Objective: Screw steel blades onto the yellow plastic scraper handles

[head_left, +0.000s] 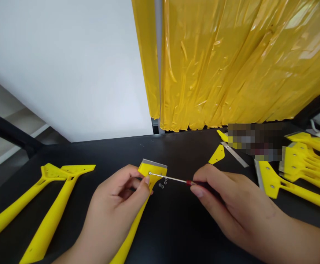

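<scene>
My left hand [113, 207] is closed around the neck of a yellow scraper [157, 169], its thumb near a small screw [149, 172] on the head. A thin metal blade [154, 162] sticks out along the scraper's top edge. Between the thumb and fingers of my right hand [236, 205] is a screwdriver [173, 178]. Its slim shaft points left, with the tip at the screw; most of its handle is hidden in my hand. Several small washers [162, 186] lie on the black table just right of the scraper.
Two yellow scraper handles [50, 216] lie at the left. Several bladed scrapers [291, 161] are piled at the right. A loose yellow plate [217, 154] and a metal blade strip [235, 155] lie beyond my right hand. A white panel [80, 73] and yellow plastic sheeting [231, 66] stand behind the table.
</scene>
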Motion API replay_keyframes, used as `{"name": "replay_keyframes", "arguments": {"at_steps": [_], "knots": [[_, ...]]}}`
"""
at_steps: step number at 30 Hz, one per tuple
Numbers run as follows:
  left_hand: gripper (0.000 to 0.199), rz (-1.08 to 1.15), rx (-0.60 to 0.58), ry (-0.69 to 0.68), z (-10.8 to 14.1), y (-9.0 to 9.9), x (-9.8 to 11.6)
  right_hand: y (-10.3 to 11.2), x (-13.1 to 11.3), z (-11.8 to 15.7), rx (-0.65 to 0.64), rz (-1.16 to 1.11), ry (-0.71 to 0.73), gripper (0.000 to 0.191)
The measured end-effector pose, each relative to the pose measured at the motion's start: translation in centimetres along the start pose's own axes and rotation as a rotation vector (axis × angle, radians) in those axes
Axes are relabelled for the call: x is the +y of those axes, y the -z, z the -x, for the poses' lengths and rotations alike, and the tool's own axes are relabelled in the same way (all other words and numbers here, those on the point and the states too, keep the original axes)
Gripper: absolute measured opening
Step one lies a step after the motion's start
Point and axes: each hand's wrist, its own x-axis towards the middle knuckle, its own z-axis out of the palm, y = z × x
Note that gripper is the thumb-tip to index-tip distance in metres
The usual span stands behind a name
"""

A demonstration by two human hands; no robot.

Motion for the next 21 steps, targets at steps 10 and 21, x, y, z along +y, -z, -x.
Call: {"name": "replay_keyframes", "arguments": {"at_steps": [10,21], "knots": [[0.020,-0.006,0.002,-0.003,-0.16,0.04,-0.36,-0.06,-0.02,-0.16,0.017,-0.010,0.001,0.003],[0.018,-0.001,0.008,-0.002,-0.06,-0.18,0.03,-0.26,0.09,-0.44,-0.006,-0.093,-0.030,0.004]]}}
